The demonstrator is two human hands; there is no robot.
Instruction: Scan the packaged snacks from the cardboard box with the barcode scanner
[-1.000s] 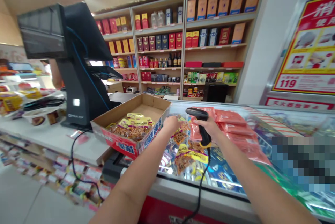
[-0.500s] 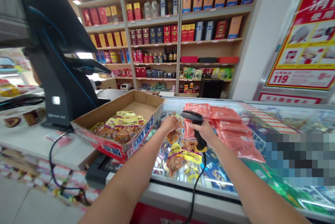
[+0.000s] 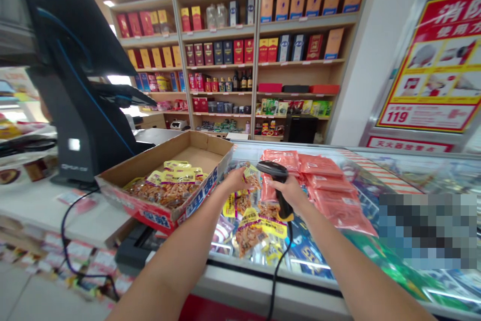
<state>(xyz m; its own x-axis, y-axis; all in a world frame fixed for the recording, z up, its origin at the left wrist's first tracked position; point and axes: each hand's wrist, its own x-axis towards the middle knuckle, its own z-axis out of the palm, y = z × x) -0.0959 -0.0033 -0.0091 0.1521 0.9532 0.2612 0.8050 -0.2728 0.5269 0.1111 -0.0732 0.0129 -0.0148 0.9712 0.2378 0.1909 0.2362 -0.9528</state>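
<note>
One open cardboard carton (image 3: 195, 148), red on the outside with lettering on its walls, is partly filled with clear-and-yellow snack packets (image 3: 173, 191). From the head camera I see a glass-topped bench (image 3: 240, 281) run off to the carton's right. Just right of the carton, my left hand (image 3: 237, 179) has its fingers closed on one snack packet (image 3: 252, 179), raised over the glass; the exact pinch is hard to make out. Farther right of the carton, my right hand (image 3: 293, 192) is wrapped around the handle of a black scanner (image 3: 275, 170), whose head is beside that packet and turned toward it. The two hands are near each other, apart. The scanner's black cable (image 3: 277, 267) hangs down over the bench's front edge. Nearer to me than the held packet, and right of the carton, more packets (image 3: 248, 236) lie on the glass. Beyond the scanner, well to the carton's right, coral-pink packs (image 3: 330, 188) lie in overlapping rows. Left of the carton stands a black register (image 3: 90, 105). Behind the carton, wall shelves (image 3: 257, 40) hold boxes and bottles; far to its right hangs a red-and-yellow poster (image 3: 424, 50).
</note>
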